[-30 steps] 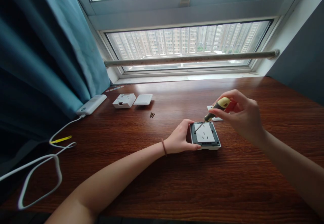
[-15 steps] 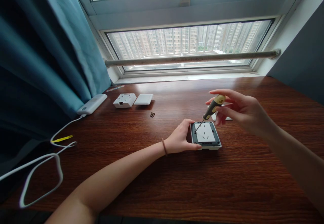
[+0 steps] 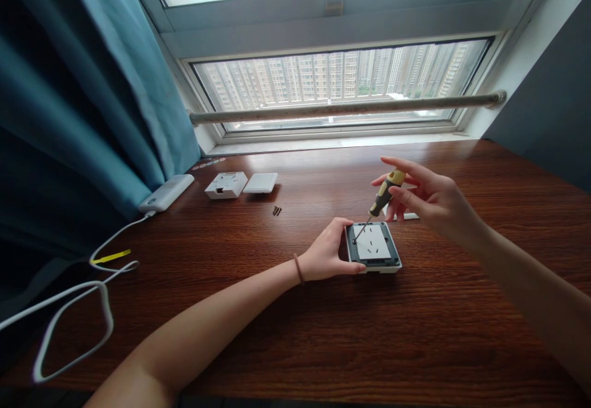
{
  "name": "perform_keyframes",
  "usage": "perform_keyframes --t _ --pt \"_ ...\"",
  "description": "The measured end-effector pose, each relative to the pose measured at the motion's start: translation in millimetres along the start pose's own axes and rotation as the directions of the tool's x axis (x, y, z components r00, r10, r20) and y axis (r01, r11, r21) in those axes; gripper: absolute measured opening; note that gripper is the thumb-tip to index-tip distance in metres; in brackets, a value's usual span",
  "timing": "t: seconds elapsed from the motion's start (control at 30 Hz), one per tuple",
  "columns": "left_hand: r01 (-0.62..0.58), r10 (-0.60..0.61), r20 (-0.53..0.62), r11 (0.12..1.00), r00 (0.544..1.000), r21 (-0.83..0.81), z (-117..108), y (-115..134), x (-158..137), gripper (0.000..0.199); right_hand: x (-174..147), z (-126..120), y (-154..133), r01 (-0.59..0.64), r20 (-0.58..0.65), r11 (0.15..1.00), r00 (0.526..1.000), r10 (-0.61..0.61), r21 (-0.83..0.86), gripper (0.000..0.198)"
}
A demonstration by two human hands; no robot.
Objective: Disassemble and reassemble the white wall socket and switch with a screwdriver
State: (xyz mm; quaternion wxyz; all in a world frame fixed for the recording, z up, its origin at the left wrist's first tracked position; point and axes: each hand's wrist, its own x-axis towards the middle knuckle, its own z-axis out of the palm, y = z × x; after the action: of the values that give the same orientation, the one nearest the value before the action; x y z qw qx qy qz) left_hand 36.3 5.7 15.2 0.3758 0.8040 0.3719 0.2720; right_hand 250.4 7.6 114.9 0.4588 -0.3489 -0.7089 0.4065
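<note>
A wall socket (image 3: 372, 242) with a white face and dark grey frame sits on a white box on the table. My left hand (image 3: 329, 254) grips its left side, thumb at the near edge and fingers at the far edge. My right hand (image 3: 427, 196) holds a screwdriver (image 3: 384, 196) with a yellow and dark grey handle, slanted down to the left. Its tip meets a screw (image 3: 354, 242) at the left of the socket's frame. Partly hidden behind my right hand lies a white plate (image 3: 406, 216).
On the brown table (image 3: 221, 334), a white mounting box (image 3: 226, 185) and a white switch panel (image 3: 260, 183) lie at the back left. Several screws (image 3: 276, 210) are near them. A white power bank (image 3: 167, 193) with a cable (image 3: 108, 316) lies by the blue curtain (image 3: 152, 88).
My right hand's fingers have shifted slightly around the screwdriver handle. The screwdriver's tip stays at the same screw, and my left hand keeps its hold. The view has moved slightly.
</note>
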Motion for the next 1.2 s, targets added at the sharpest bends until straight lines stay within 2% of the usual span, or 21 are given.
perform_keyframes --t 0.07,0.13,0.2,0.27,0.33,0.4,0.5,0.6,0.67,0.73,0.77,0.83,0.9,0.97,1.07,1.2 --pt "-0.001 0.001 -0.004 1.000 1.000 -0.004 0 0 0 0.074 0 -5 -3 -0.012 0.088 1.000 0.996 0.010 0.017 0.045" --pt "-0.002 0.001 -0.009 1.000 1.000 -0.011 0 0 0 0.074 0 -7 -5 -0.014 0.070 1.000 0.997 0.016 -0.024 0.040" --pt "-0.005 0.005 -0.009 1.000 1.000 -0.013 0 1 0 0.074 -2 -5 -4 -0.005 -0.067 0.992 0.998 -0.004 -0.130 0.029" --pt "-0.009 0.009 -0.007 1.000 1.000 -0.014 0 1 1 0.073 -3 -1 -1 -0.003 -0.238 0.961 0.969 -0.066 -0.278 0.022" --pt "-0.013 0.013 -0.007 1.000 1.000 -0.016 0 1 1 0.073 -4 4 2 -0.007 -0.322 0.917 0.937 -0.133 -0.399 0.021" --pt "-0.016 0.016 -0.005 1.000 1.000 -0.016 0 1 0 0.073 -4 7 3 0.013 -0.301 0.919 0.943 -0.142 -0.394 0.025" --pt "-0.014 0.014 0.000 1.000 1.000 -0.008 0 0 0 0.073 -2 8 2 0.039 -0.200 0.986 0.977 -0.071 -0.159 0.036" --pt "-0.011 0.011 -0.004 1.000 1.000 -0.013 0 -1 0 0.075 -1 2 -2 0.025 -0.055 0.999 0.998 -0.023 0.036 0.035" --pt "-0.009 0.009 -0.006 1.000 1.000 -0.022 0 -1 0 0.075 -1 -4 -6 0.003 0.068 0.996 0.998 -0.010 0.093 0.038" --pt "-0.005 0.005 -0.004 1.000 1.000 -0.023 0 -1 0 0.074 -2 -7 -9 -0.007 0.129 0.996 0.992 -0.004 0.085 0.037" --pt "-0.004 0.004 -0.001 1.000 1.000 -0.019 0 -1 0 0.074 -2 -8 -9 -0.003 0.110 0.999 0.994 -0.003 0.050 0.035" --pt "-0.009 0.009 -0.001 1.000 1.000 -0.008 0 -1 1 0.074 -3 -5 -7 0.018 -0.033 0.998 0.999 -0.020 -0.064 0.029" --pt "-0.014 0.014 0.000 1.000 1.000 0.005 0 -1 1 0.074 -4 1 -2 0.034 -0.232 0.978 0.969 -0.083 -0.207 0.024" --pt "-0.012 0.012 0.002 1.000 1.000 0.011 0 -1 0 0.074 -5 7 2 0.041 -0.330 0.958 0.934 -0.138 -0.284 0.022" --pt "-0.012 0.012 0.001 1.000 1.000 0.004 0 -2 0 0.074 -5 13 4 0.036 -0.278 0.976 0.956 -0.096 -0.214 0.024" --pt "-0.019 0.019 -0.012 1.000 1.000 -0.003 2 -3 0 0.075 -3 5 -3 0.007 -0.095 0.998 0.995 -0.013 -0.062 0.039"
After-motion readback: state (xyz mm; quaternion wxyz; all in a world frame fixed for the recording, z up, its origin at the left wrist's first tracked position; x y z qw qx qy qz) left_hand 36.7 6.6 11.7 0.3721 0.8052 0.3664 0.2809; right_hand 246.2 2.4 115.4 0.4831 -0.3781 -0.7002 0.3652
